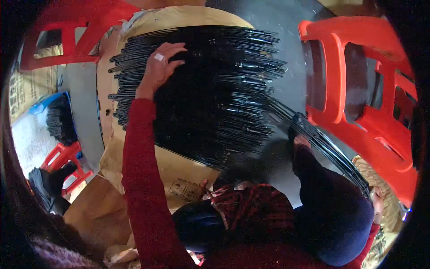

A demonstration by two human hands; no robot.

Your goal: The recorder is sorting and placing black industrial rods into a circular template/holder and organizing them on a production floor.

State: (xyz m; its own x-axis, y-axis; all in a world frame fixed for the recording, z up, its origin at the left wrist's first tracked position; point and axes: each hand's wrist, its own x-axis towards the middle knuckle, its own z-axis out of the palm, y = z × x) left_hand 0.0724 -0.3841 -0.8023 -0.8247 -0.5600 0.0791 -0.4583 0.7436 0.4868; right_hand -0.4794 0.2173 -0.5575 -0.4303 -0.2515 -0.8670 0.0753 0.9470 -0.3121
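A wide pile of thin black rods, laid side by side with their jointed ends to the right, fills the middle of the view. My left hand, white tape round one finger, is over the pile's far left part; its fingers are apart and hold nothing. Whether they touch the rods I cannot tell. At the lower right, my right hand is closed round the near end of a bundle of thin black rods. This bundle slants along my right leg, its far end reaching the pile's right edge. My right fingers are partly hidden.
Brown cardboard lies beneath the pile. A red plastic stool stands on the right, and red plastic furniture at the far left. More black rods rest beside a blue-edged sheet. My dark-trousered right leg is close by.
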